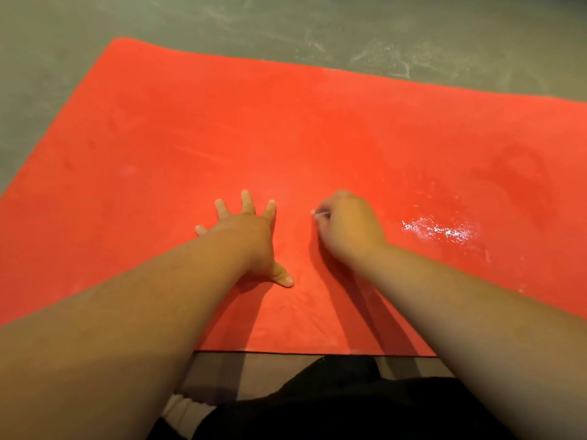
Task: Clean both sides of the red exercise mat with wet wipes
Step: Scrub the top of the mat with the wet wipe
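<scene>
Wiping top face. Left hand [244, 230] splayed flat, pinning mat [286, 122]; right hand [346, 227] fisted round wipe [321, 215]. Next: stroke toward wet patch [438, 230].

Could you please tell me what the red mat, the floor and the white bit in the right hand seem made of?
The red mat looks like matte foam or rubber: it shows soft creases and shines only where wet. The floor looks like grey concrete, mottled with pale scuffs. The white bit in the right hand is probably a wet wipe; too little shows.
</scene>
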A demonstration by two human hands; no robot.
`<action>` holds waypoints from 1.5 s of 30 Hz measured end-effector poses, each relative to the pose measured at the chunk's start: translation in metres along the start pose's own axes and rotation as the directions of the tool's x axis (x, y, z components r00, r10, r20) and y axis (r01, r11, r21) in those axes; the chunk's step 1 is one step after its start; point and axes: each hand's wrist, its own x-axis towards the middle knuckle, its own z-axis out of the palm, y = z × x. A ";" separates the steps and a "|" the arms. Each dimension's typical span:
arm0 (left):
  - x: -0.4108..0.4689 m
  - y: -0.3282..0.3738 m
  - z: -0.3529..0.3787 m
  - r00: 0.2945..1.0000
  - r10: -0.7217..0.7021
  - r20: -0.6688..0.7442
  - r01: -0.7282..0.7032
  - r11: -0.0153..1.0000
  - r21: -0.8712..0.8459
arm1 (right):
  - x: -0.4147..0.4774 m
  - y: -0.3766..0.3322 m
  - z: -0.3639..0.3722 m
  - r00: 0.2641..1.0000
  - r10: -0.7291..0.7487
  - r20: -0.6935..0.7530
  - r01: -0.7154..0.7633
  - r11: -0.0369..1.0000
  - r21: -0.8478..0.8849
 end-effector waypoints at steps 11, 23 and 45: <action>-0.009 0.029 -0.014 0.948 0.233 -0.216 -0.226 0.973 0.053 | -0.060 0.059 -0.094 0.872 0.154 0.465 -0.074 0.980 -0.187; 0.059 0.022 -0.015 0.663 0.427 -0.614 -0.431 0.889 0.153 | -0.049 0.066 -0.067 0.561 0.506 0.655 -0.113 0.831 -0.545; -0.049 0.080 0.059 0.600 0.749 -0.282 -0.764 0.641 0.076 | -0.065 0.090 -0.099 0.662 0.314 0.681 -0.094 0.936 -0.340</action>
